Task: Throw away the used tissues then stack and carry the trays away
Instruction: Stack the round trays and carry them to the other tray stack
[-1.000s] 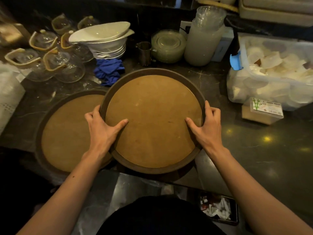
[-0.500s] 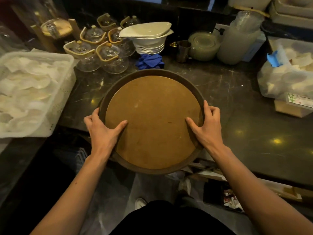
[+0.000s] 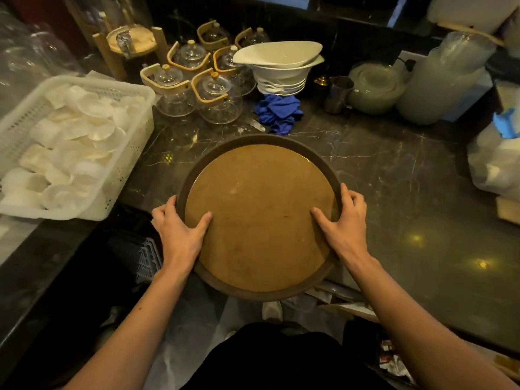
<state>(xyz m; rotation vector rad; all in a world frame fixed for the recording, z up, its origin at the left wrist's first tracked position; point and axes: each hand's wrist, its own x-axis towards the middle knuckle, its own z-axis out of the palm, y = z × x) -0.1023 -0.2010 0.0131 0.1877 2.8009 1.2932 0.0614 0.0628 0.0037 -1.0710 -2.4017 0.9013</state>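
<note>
The tray (image 3: 259,218), round with a dark raised rim and a tan liner, is held level in front of your body, its far half over the dark marble table (image 3: 394,192) and its near half past the table's edge, above the floor. Being circular, it has no long axis and points no particular way; its face is turned up, roughly flat. Whether a second tray sits beneath it cannot be told: only one rim shows. Your left hand (image 3: 180,232) grips the left rim, thumb lying on the liner and fingers wrapped under the edge; your right hand (image 3: 344,220) closes on the right rim in the same way. No tissue lies on the tray, so the clearing step looks done, and stacking is probably done too; what is left, by this reading, is carrying the load away. Beyond the far rim lie a blue cloth (image 3: 278,112) and stacked white bowls (image 3: 281,68), with glass teapots (image 3: 197,85) to their left. A white basket (image 3: 17,130) of small dishes stands well off to the left.
</note>
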